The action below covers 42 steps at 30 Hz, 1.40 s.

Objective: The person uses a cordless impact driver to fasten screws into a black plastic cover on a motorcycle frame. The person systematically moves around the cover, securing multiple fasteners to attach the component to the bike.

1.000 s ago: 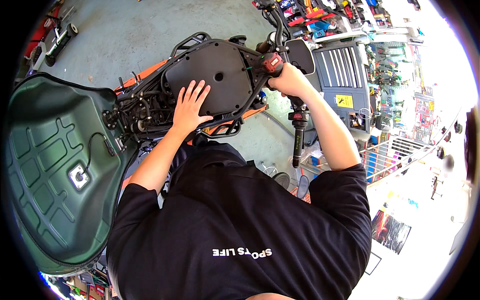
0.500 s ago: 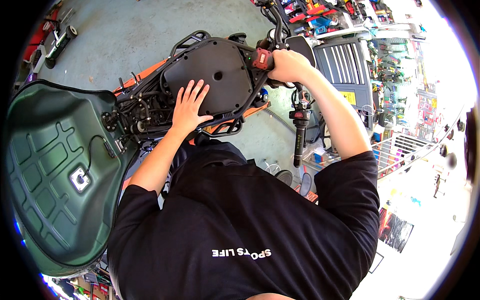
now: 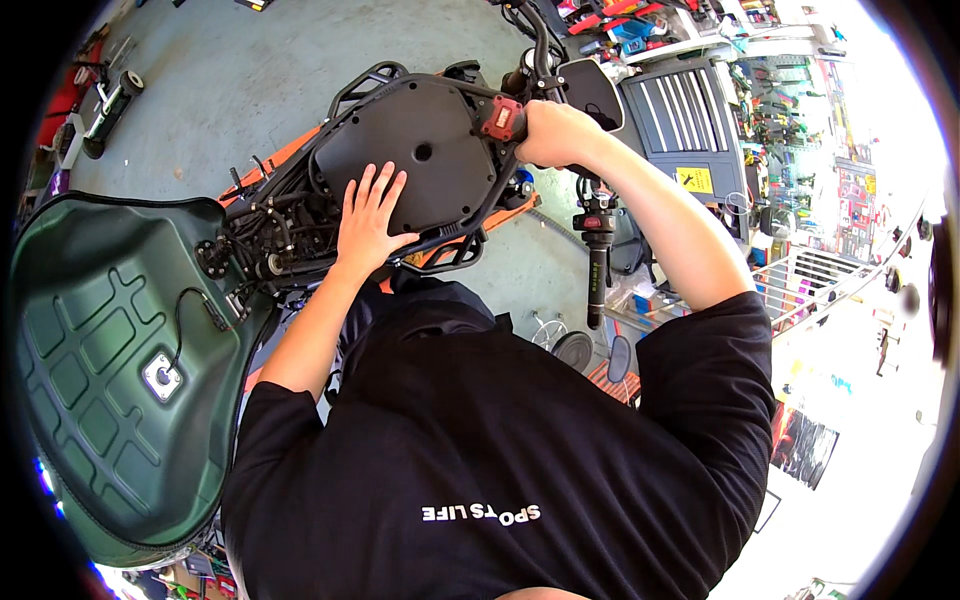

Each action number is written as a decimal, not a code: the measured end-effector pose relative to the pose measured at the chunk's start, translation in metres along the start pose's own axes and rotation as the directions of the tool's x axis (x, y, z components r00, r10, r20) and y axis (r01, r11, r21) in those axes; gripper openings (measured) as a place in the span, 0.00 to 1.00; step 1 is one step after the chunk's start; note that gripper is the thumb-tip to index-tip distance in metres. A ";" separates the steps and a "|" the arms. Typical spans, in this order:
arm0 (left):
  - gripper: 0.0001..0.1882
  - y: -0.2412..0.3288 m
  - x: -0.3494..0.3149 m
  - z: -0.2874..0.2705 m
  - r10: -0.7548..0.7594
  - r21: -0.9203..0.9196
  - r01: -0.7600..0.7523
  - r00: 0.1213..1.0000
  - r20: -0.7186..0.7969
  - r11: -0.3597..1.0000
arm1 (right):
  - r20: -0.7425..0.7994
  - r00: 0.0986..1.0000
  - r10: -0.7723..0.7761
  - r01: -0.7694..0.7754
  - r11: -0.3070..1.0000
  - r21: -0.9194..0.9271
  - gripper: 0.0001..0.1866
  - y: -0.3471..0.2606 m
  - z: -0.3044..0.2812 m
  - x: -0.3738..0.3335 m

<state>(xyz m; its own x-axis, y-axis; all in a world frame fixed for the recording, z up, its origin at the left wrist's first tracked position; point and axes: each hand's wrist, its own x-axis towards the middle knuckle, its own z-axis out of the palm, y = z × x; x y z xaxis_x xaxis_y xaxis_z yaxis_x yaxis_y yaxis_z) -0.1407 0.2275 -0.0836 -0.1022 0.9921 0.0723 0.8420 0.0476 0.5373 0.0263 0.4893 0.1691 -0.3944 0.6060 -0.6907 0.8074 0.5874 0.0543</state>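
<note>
A black cover plate (image 3: 410, 140) with a round hole near its middle lies over the dark frame of a motorbike. My left hand (image 3: 370, 225) rests palm down on its near edge, fingers spread. At the plate's right end, my right hand (image 3: 565, 133) is closed around a red-and-black power tool (image 3: 502, 120), whose red block faces up. The tool's working end is hidden beneath. Just right of that hand are the handlebar (image 3: 543, 45) and a black grip (image 3: 597, 280) with a switch housing.
To the left, a green hollow shell (image 3: 90, 350) is tipped up, with a cable fitting inside. Bare wiring and hoses (image 3: 290, 230) sit between shell and plate. A grey tool cabinet (image 3: 685, 125) stands beyond the handlebar, and a wire rack (image 3: 815, 270) is at the right.
The view has shifted slightly, so the bike appears a little further left. Both hands keep nearly the same places, the left flat on the plate and the right around the power tool.
</note>
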 end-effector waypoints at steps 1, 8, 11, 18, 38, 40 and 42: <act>0.62 0.002 0.002 -0.002 -0.006 -0.028 0.005 1.000 -0.014 1.000 | 0.018 1.000 -0.002 0.002 1.000 -0.002 0.15 -0.005 -0.006 -0.006; 0.30 0.088 0.118 -0.079 0.093 -0.555 -0.450 0.828 -0.554 0.700 | -0.029 0.998 -0.051 0.049 0.997 -0.054 0.15 -0.003 -0.005 0.000; 0.24 0.105 0.153 -0.092 0.199 -0.687 -0.366 0.929 -0.312 0.628 | -0.018 0.998 -0.057 0.055 0.994 -0.096 0.16 -0.004 -0.003 -0.002; 0.24 0.093 0.165 -0.094 0.246 -0.723 -0.278 0.957 -0.153 0.632 | -0.036 0.997 -0.065 0.062 0.993 -0.098 0.17 -0.006 -0.001 -0.001; 0.35 -0.006 0.042 0.021 0.074 0.007 -0.073 0.987 -0.144 0.997 | -0.108 0.987 0.115 -0.072 0.937 0.342 0.21 0.049 0.040 -0.101; 0.37 -0.012 0.037 0.031 0.070 0.020 -0.067 0.986 -0.154 0.998 | -0.121 0.985 0.120 -0.075 0.943 0.323 0.20 0.045 0.052 -0.104; 0.37 -0.011 0.038 0.035 0.072 0.025 -0.069 0.984 -0.166 0.997 | -0.110 0.987 0.120 -0.084 0.953 0.291 0.20 0.050 0.072 -0.095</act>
<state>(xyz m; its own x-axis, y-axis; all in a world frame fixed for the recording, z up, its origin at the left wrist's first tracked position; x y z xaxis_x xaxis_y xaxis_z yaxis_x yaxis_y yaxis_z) -0.1359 0.2681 -0.1160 -0.1277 0.9600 0.2491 0.8599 -0.0179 0.5101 0.1351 0.4227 0.1857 -0.3401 0.7275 -0.5959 0.9303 0.3529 -0.1000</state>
